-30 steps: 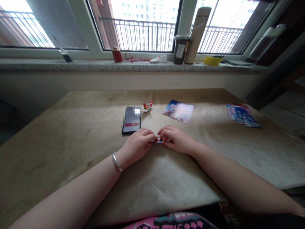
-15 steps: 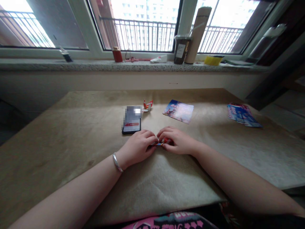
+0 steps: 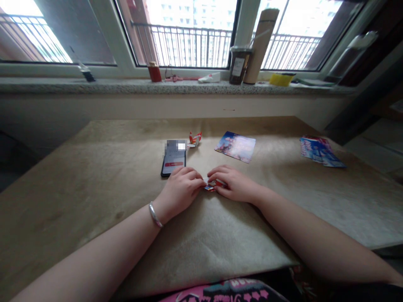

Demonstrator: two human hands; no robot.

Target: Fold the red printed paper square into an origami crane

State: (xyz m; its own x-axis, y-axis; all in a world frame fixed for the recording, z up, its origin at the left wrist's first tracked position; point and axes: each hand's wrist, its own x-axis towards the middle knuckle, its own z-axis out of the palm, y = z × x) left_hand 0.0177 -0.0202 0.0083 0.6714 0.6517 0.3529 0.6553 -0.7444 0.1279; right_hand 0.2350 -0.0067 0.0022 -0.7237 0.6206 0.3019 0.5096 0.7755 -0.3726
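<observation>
Between my hands, low on the table, is a small folded piece of printed paper [image 3: 209, 187] in red, white and blue. My left hand [image 3: 184, 187] has its fingers curled together at the paper's left end. From the other side my right hand [image 3: 234, 184] pinches it between thumb and fingers. Much of the paper is hidden by the fingers. Just beyond my left hand lies a phone [image 3: 174, 159] with a lit screen, partly blurred. A folded red and white paper figure [image 3: 195, 139] stands beside the phone's top right corner.
A square printed sheet [image 3: 237, 146] lies flat beyond my right hand. Farther right is a fanned stack of blue printed sheets [image 3: 321, 152]. On the windowsill [image 3: 126, 87] stand a dark lidded cup [image 3: 239, 66], a tall tan flask [image 3: 261, 46] and a red jar [image 3: 154, 72].
My left hand has shifted slightly left and up along the paper. More of its white and coloured surface now shows between my fingers. My right hand has barely moved.
</observation>
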